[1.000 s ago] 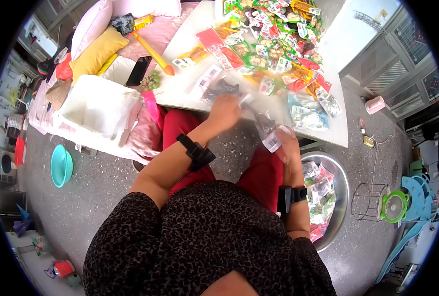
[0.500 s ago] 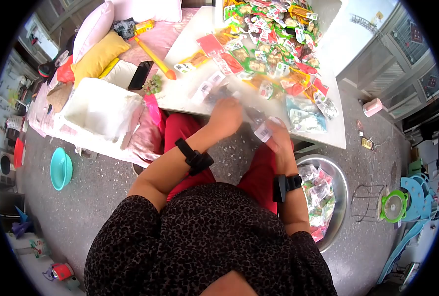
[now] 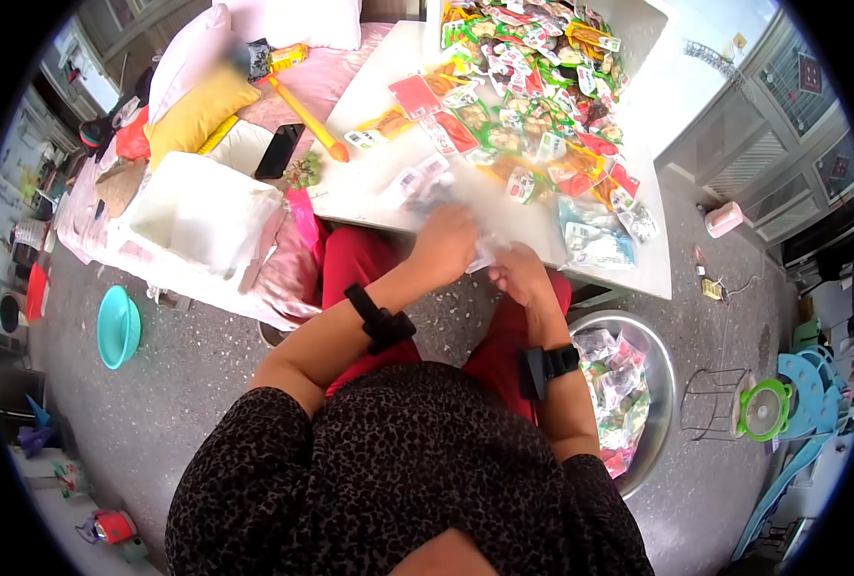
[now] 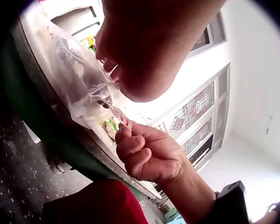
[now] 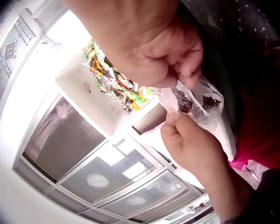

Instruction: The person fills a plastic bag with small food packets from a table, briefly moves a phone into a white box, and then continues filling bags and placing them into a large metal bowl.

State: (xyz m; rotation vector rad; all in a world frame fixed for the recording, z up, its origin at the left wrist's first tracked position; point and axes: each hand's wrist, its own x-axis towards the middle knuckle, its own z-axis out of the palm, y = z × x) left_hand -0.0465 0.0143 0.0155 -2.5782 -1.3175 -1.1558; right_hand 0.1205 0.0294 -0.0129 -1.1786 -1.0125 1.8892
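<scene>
At the table's near edge my left hand [image 3: 446,248] grips the rim of a clear plastic bag [image 4: 74,70], which holds dark pieces [image 5: 184,103]. Close to its right, my right hand [image 3: 521,274] pinches the end of a small clear packet [image 3: 487,252] between thumb and fingers. In the left wrist view the packet slants from the right fingertips to the bag's mouth, overlapping it. The right wrist view has my left hand [image 5: 191,140] below the bag with its thumb on the plastic. Part of the bag is hidden behind my left hand in the head view.
Many colourful snack packets [image 3: 532,67] are heaped in a white bin at the table's far side, others lying loose nearby. A blue-white bag [image 3: 595,235] lies right. A steel basin [image 3: 665,384] of packets stands on the floor. Left are a white box [image 3: 192,216] and phone [image 3: 280,152].
My right hand has moved left with the packet, up close to my left hand. The packet's barcode label, seen before, no longer shows. My left hand stays nearly in place.
</scene>
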